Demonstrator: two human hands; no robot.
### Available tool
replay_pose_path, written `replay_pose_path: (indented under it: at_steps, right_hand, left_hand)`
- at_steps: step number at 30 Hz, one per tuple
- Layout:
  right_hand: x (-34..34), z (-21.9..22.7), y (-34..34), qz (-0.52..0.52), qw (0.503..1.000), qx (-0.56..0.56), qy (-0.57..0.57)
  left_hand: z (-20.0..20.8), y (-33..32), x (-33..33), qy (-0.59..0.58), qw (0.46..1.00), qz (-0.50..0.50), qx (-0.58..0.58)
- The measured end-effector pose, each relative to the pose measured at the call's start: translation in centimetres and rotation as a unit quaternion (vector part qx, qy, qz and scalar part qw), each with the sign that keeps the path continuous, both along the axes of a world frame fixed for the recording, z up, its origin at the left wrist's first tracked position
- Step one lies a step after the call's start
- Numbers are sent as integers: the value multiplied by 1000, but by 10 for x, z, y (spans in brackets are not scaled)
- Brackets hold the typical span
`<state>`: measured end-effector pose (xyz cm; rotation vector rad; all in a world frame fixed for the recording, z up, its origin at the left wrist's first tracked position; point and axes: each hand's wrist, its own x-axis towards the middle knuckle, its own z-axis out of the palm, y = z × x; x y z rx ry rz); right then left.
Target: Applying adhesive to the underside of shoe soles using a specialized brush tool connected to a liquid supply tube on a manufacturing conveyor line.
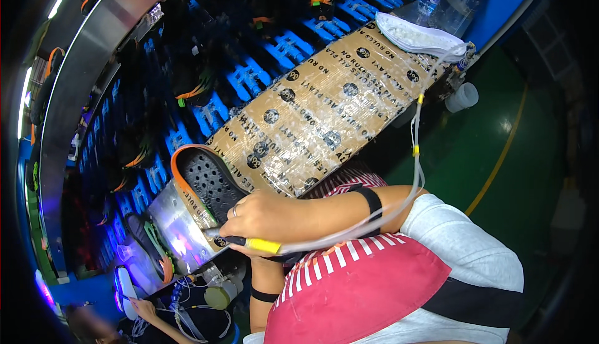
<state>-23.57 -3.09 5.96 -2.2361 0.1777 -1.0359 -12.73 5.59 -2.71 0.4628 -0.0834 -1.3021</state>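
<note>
Hands (259, 222) hold orange-rimmed black sole (209, 178).

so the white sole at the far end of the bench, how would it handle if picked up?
The white sole looks thin and moulded, so probably light and bendy. It overhangs the taped cardboard bench top edge, so a push might tip it off.
</note>
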Motion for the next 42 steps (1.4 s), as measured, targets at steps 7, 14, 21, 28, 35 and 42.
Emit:
replay_pose_path:
  at_steps: [7, 14, 21, 28, 35, 42]
  right_hand:
    - [4, -10, 15, -87, 996, 11, 4]
    - [-2, -4, 15, -59, 986, 136, -75]
    - [-5, -8, 21, 111, 981, 144, -70]
    - [-7, -14, 22, 36, 989, 128, -58]
    - [-16, -14, 16, 120, 976, 165, -68]
    - [-28, -12, 9, 198, 969, 147, 18]
  left_hand:
    - [0, -5, 7, 19, 999, 2, -26]
    - [-1, -2, 19, 45, 998, 35, -5]
    - [20, -15, 24, 77, 984, -43, -156]
    - [18, -23, 58, 53, 973, -106, -199]
    - [26, -16, 69, 29, 961, -135, -240]
    - [36, -8, 71, -18, 973, -112, -199]
